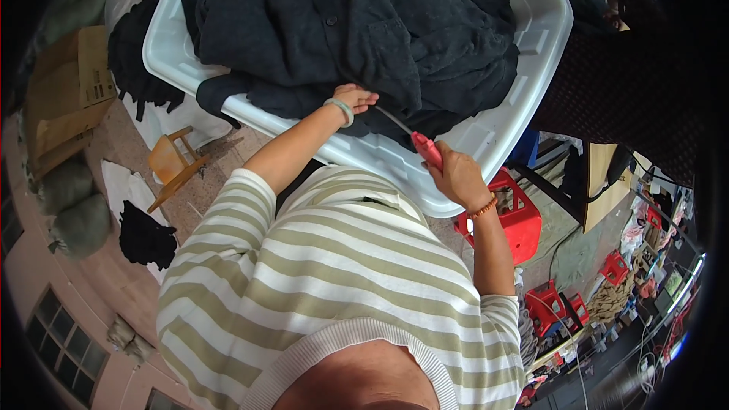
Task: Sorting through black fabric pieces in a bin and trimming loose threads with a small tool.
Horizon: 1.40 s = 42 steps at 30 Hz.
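My right hand [459, 176] is wrapped around the red handle of a tool with a thin metal shaft [427, 150]; its exact kind is unclear. The shaft slants up and left toward my left hand [356, 97], whose fingers are drawn together at the tip. Whatever those fingers pinch is too small to make out. Both hands are over the near side of a large white plastic tub [548, 38]. Heaped inside it are dark garments [364, 23], one with buttons and a pocket. A dark sleeve [216, 93] hangs over the tub's left rim.
A red plastic stool [520, 224] stands just right of the tub. Left are a small wooden chair [173, 163], a cardboard box [72, 91] and dark cloth [144, 235] on white sheeting. Another person in dark clothing [623, 83] is close by the tub's right side.
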Each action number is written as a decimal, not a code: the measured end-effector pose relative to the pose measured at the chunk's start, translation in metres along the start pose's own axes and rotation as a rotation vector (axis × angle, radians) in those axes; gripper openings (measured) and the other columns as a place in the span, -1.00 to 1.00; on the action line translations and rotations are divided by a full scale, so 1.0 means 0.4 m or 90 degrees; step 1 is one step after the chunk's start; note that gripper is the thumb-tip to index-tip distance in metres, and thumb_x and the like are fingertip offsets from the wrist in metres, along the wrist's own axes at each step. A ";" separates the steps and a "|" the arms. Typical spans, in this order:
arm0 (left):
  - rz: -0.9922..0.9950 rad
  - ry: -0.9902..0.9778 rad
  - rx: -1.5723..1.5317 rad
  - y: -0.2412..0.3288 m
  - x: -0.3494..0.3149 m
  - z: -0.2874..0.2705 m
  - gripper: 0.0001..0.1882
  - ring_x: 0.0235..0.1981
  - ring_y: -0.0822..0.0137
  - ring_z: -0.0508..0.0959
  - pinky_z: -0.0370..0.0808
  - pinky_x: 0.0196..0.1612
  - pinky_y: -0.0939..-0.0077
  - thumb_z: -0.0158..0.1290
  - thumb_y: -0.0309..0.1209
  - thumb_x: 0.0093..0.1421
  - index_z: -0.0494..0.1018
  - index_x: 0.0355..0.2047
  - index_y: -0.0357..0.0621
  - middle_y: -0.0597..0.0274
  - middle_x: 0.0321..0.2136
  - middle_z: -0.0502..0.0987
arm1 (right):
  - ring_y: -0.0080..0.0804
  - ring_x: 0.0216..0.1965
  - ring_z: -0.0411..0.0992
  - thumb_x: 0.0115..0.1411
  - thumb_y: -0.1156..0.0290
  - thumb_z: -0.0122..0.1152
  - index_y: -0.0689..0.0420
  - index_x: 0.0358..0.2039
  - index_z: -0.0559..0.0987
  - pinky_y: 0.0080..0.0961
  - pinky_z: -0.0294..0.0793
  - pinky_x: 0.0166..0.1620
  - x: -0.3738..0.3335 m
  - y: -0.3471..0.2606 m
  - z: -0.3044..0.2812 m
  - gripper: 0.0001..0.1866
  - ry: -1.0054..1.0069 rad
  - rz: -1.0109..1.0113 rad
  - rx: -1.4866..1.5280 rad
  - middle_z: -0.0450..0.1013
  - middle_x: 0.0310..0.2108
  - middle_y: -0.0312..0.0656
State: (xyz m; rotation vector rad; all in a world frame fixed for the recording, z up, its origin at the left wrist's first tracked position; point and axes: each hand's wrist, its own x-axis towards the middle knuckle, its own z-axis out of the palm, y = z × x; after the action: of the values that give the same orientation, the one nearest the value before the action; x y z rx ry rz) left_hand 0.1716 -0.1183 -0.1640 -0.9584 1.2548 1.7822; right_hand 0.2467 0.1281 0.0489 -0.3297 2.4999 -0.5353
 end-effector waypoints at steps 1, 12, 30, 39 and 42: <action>-0.005 -0.030 0.011 0.010 -0.027 -0.005 -0.93 -0.28 0.40 0.61 0.48 -0.23 0.52 0.04 -0.53 0.16 0.41 -0.35 -0.08 0.19 -0.33 0.63 | 0.12 -0.48 0.47 0.13 0.21 0.19 0.14 -0.20 0.44 -0.09 0.44 -0.37 0.002 -0.007 0.001 -0.68 0.003 -0.002 0.015 0.48 -0.55 0.09; 0.837 0.241 0.523 0.422 -0.341 -0.134 -0.86 -0.39 0.40 0.57 0.47 -0.32 0.57 0.01 -0.54 0.16 0.55 -0.30 -0.20 0.21 -0.36 0.56 | -0.17 -0.27 0.51 0.16 0.14 0.06 0.12 -0.22 0.43 -0.20 0.52 -0.31 0.161 0.041 0.365 -0.67 -0.068 -0.043 -0.219 0.49 -0.36 -0.11; 0.646 0.206 0.535 0.851 -0.058 -0.426 -0.46 -0.14 0.18 0.58 0.45 -0.06 0.44 0.22 -0.31 -0.05 0.44 -0.05 -0.26 -0.01 -0.18 0.58 | -0.06 0.04 0.35 0.00 0.20 0.38 0.14 0.20 0.24 -0.27 0.39 0.04 0.780 -0.404 -0.099 -0.20 0.468 -0.153 0.087 0.34 0.06 0.02; 0.609 -0.229 0.822 0.714 -0.370 -0.314 -0.67 -0.27 -0.13 0.49 0.43 -0.21 0.23 0.13 -0.41 -0.01 0.35 -0.26 -0.29 -0.07 -0.38 0.48 | -0.56 -0.31 0.45 0.17 0.48 0.09 0.25 -0.09 0.50 -0.66 0.43 -0.25 0.828 -0.331 -0.151 -0.72 0.397 -0.180 0.550 0.51 -0.29 -0.25; 0.473 -0.095 0.995 0.674 -0.391 -0.378 -0.54 -0.30 -0.10 0.51 0.39 -0.19 0.13 0.16 -0.25 0.00 0.42 -0.14 -0.28 -0.07 -0.42 0.55 | -0.68 -0.55 0.39 0.21 0.42 0.03 0.15 -0.07 0.49 -0.76 0.35 -0.53 0.650 -0.305 -0.253 -0.73 0.417 -0.078 0.666 0.46 -0.40 -0.33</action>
State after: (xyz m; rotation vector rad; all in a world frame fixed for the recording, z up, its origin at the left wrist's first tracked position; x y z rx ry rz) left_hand 0.0273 -0.3527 0.0462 0.5799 2.3640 0.6850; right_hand -0.0083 -0.0382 0.0581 0.1403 2.3369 -2.1276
